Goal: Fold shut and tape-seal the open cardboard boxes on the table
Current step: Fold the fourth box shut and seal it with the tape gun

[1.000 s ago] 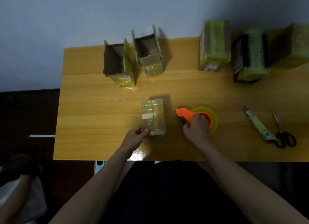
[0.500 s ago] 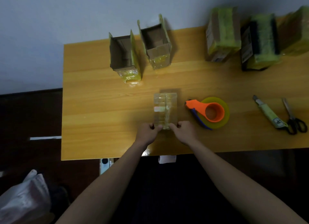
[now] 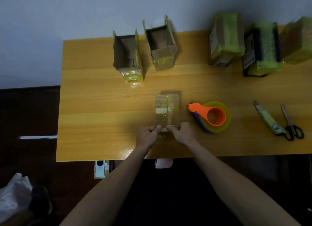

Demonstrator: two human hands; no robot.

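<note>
A small closed cardboard box [image 3: 166, 110], its top covered in shiny tape, stands at the middle of the wooden table [image 3: 101, 107]. My left hand [image 3: 147, 136] and my right hand [image 3: 183, 133] press with their thumbs on the box's near top edge, fingers curled against its near side. An orange tape dispenser [image 3: 209, 117] with a yellow roll lies just right of the box, untouched. Two open boxes stand at the back: one on the left [image 3: 127, 57] and one to its right [image 3: 161, 45].
Three taped boxes [image 3: 226, 40] [image 3: 263, 50] [image 3: 298, 40] stand at the back right. A utility knife [image 3: 268, 118] and scissors [image 3: 291, 123] lie at the right. The table's front edge is just behind my wrists.
My right hand let go of the tape dispenser and came left to the box's near edge. My left hand shifted to the same edge. The view moved slightly.
</note>
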